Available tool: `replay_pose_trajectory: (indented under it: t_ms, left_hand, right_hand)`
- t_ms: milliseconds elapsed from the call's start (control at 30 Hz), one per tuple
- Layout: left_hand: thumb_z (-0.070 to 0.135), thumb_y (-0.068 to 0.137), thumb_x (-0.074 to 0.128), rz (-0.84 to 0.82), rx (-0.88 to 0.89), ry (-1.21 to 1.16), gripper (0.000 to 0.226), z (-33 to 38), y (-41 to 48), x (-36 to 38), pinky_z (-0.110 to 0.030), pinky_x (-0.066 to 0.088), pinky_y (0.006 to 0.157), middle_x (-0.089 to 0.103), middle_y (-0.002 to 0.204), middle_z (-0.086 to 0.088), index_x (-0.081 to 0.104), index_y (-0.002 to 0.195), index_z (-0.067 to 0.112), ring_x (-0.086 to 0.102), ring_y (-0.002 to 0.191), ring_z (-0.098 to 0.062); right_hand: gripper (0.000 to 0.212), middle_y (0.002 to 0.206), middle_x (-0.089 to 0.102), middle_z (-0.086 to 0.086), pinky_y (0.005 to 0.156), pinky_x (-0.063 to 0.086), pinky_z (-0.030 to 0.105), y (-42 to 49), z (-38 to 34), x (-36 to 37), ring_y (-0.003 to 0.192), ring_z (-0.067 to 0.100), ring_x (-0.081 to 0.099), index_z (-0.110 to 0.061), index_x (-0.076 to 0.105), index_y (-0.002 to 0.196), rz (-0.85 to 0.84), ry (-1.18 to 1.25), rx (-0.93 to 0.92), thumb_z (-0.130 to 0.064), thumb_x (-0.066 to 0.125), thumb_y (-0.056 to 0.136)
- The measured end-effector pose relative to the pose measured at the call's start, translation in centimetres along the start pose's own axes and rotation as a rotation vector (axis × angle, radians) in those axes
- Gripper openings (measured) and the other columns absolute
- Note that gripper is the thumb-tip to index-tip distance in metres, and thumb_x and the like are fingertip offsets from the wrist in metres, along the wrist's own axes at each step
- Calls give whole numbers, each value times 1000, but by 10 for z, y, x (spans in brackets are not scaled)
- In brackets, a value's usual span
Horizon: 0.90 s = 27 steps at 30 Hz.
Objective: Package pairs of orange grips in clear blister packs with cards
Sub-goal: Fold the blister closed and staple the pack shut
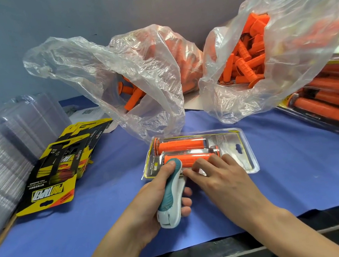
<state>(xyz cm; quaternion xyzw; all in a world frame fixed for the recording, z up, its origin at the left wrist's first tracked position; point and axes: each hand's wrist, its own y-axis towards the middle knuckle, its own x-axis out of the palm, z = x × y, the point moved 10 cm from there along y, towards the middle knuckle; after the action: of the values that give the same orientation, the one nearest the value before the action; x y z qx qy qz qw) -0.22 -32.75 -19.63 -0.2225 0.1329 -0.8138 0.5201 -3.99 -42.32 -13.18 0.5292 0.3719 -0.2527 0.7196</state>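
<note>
A clear blister pack (241, 140) lies on the blue table cover, with two orange grips (180, 145) and a printed card inside. My left hand (152, 200) grips a teal and white stapler (171, 195), its nose at the pack's near edge. My right hand (218, 176) rests on the pack's near edge with fingers curved down, right beside the stapler's nose. A fan of yellow and black cards (60, 165) lies to the left.
Stacks of empty clear blisters (3, 143) stand at the far left. Two open plastic bags of loose orange grips (244, 63) sit at the back. Finished packs (330, 103) pile up at the right. The table's front edge (224, 249) runs below my arms.
</note>
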Motion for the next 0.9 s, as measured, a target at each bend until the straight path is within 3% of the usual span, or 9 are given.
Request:
replay_pose_trajectory:
  t_ms: [233,367,600,733,800,900]
  left_hand:
    - [52,85,65,19,12,26,52,-3,3,-2,-28,52,49,66,82,-15,72,101,3,60,57,-22]
    - [52,84,66,27,15,33,49,-4,4,-4,-29,53,50,68,82,-15,73,97,5,61,57,-22]
    - [52,86,65,16,22,41,51,-4,3,-4,-29,52,49,66,81,-15,72,96,3,60,56,-22]
    - [51,90,61,-15,26,37,50,-4,3,2,-29,51,49,65,80,-15,71,93,2,58,56,-24]
    - [50,91,59,-20,30,35,48,-4,2,5,-29,51,48,64,78,-15,70,89,4,58,55,-24]
    - [50,92,58,-16,30,52,48,-4,1,4,-28,51,48,64,78,-14,70,87,4,58,55,-24]
  right_hand:
    - [40,95,60,-6,75,37,32,-1,-1,1,83,20,56,-24,68,109,6,45,-19,-19,36,86]
    - [38,94,59,-5,72,41,34,-2,0,2,82,21,56,-23,68,109,6,58,-23,-17,37,87]
    - [15,94,60,-4,74,39,32,0,-1,-3,84,22,58,-21,64,103,65,112,16,-21,62,88]
    - [65,120,61,2,81,48,36,2,1,6,99,25,61,-16,52,135,3,98,78,-24,77,76]
    - [67,130,57,3,82,51,39,4,-4,13,105,26,61,-16,50,141,-63,56,32,-21,71,77]
    - [56,126,58,3,83,50,37,8,-5,13,101,24,60,-14,53,137,-53,54,3,-19,54,81]
